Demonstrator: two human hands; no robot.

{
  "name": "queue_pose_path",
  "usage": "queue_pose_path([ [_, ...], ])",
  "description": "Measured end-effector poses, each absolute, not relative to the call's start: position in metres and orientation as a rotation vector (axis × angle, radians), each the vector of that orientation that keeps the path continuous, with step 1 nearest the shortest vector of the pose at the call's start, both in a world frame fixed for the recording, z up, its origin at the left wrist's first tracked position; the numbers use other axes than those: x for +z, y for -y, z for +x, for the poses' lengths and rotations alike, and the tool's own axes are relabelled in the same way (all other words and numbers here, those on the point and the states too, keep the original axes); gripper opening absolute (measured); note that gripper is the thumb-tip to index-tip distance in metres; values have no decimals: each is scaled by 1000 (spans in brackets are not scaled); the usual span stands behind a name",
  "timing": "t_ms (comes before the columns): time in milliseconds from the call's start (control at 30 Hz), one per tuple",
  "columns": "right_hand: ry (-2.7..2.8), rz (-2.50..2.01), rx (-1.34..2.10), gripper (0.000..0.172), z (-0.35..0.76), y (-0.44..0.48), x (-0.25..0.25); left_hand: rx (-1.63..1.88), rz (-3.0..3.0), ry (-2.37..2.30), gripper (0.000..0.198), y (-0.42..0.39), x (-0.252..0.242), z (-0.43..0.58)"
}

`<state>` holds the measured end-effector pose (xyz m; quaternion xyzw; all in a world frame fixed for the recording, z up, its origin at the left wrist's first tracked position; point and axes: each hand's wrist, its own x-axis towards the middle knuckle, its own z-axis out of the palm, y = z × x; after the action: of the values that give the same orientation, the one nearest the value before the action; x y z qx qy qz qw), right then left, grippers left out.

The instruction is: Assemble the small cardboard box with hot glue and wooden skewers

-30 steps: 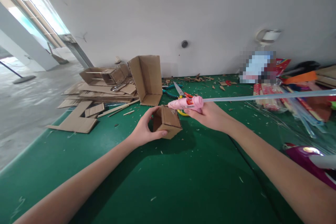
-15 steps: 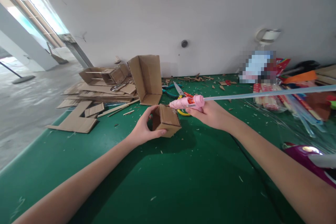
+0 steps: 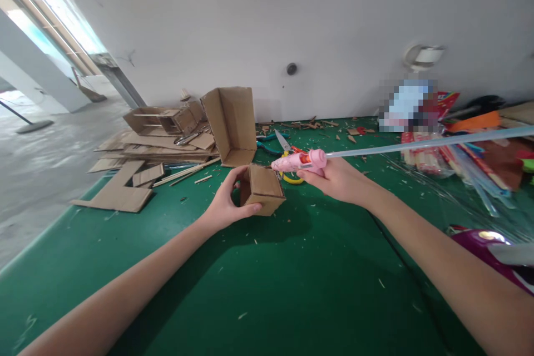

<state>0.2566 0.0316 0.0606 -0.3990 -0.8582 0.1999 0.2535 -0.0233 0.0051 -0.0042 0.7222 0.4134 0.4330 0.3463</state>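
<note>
My left hand (image 3: 231, 200) grips a small cardboard box (image 3: 267, 186) by its left side, thumb along the near edge and fingers over the far side. The box is tilted, with its hollow side facing left. In my right hand (image 3: 337, 179) is a pink glue gun (image 3: 301, 162), its nozzle at the box's far right edge; I cannot tell whether it touches. A long, clear glue stick (image 3: 417, 145) sticks out of the back of the gun. Behind the gun lie scissors with yellow and orange handles (image 3: 293, 180), partly covered by it.
A taller, open cardboard piece (image 3: 233, 128) stands behind the box. Cardboard sheets (image 3: 162, 149) and thin wooden sticks (image 3: 187, 172) lie to the left. Teal-handled pliers (image 3: 269, 148) and scraps lie near the wall. Bagged sticks (image 3: 423, 156) and a purple appliance (image 3: 479, 250) are at right.
The nozzle has lifted slightly and moved a little away from the box's top edge. The left hand keeps its hold on the box, and the view has shifted slightly.
</note>
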Motion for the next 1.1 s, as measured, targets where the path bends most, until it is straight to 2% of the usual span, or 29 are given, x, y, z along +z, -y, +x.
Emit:
queue_pose_path([
  [300,2330,-1002,533,38,252,-32,61,1137,1926,-1040,81,-5,-6,-23],
  [700,2260,-1102,539,34,255,-30,62,1154,1930,-1026,79,-7,-8,-25],
  [1100,2319,-1177,481,39,258,-31,61,1184,1914,-1013,76,-6,-7,-25],
])
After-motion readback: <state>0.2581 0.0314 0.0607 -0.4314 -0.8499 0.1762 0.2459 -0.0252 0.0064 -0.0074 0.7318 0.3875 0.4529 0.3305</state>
